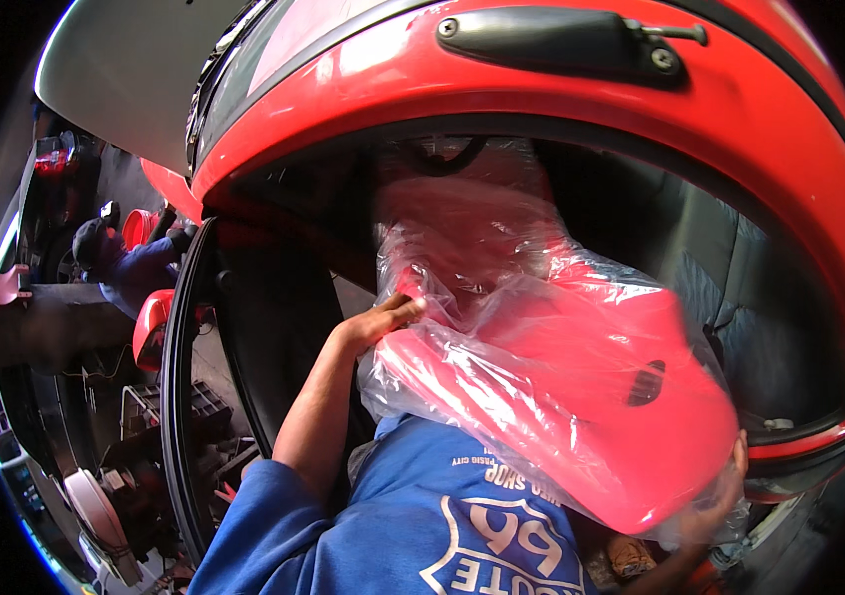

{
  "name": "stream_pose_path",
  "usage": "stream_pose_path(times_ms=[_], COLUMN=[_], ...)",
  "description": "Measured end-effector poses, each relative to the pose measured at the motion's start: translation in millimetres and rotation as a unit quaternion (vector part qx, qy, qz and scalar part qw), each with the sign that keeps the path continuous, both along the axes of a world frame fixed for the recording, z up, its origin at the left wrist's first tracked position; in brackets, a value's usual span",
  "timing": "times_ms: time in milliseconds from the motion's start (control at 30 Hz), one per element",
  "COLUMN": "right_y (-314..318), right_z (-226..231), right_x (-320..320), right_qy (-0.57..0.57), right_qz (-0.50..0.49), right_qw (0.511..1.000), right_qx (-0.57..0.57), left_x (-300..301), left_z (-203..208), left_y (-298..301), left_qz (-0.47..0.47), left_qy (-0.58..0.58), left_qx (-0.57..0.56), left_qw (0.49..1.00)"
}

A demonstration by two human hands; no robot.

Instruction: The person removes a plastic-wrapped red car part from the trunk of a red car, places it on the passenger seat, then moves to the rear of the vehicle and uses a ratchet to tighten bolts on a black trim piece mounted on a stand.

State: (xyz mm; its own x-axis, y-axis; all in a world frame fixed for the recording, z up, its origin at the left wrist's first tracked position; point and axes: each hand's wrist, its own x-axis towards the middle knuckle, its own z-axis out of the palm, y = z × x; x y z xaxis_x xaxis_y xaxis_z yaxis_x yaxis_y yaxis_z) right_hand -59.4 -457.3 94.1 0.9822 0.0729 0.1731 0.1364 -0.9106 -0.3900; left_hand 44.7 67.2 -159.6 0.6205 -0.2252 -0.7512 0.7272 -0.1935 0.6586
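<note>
In front of me is a large red moulded piece shaped like a bucket car seat, loosely wrapped in clear plastic. A dark slot shows in its broad near end. My left hand grips its left edge through the plastic, fingers pressed together over the rim. At the near right corner, my right hand holds the edge, its fingers partly hidden by the seat and the wrap. The seat's far end reaches into the red car, under the curved door frame.
The open door stands left, with a red side mirror outside it. Beyond is a person in dark blue beside a red bucket. A crate and a white round appliance sit lower left. Grey upholstery lines the car's right side.
</note>
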Motion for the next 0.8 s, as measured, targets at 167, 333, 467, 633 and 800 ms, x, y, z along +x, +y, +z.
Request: stream_pose_path(times_ms=[167,333,467,633,800], right_y=[30.8,82.3,107.8,111.8,102.1], right_z=[21.8,38.3,43.5,50.5,42.5], right_x=[4.7,32.3,66.2,87.3,80.2], right_qy=[-0.019,0.016,0.207,0.280,0.271], right_qz=[-0.039,-0.081,-0.035,-0.002,0.035], right_qw=[0.996,0.993,0.978,0.960,0.962], right_qx=[0.081,0.083,0.024,0.003,0.000], left_x=[43.2,30.0,24.4,26.3,9.2], left_z=[-39.7,-68.6,-66.9,-49.7,-71.7], left_y=[-5.9,-28.5,-26.7,-23.4,-37.7], left_qz=[-0.128,0.073,0.138,0.063,-0.039], left_qy=[0.031,0.033,0.034,0.026,-0.326], left_qx=[0.104,0.293,0.271,0.307,0.575], left_qw=[0.986,0.953,0.952,0.949,0.750])
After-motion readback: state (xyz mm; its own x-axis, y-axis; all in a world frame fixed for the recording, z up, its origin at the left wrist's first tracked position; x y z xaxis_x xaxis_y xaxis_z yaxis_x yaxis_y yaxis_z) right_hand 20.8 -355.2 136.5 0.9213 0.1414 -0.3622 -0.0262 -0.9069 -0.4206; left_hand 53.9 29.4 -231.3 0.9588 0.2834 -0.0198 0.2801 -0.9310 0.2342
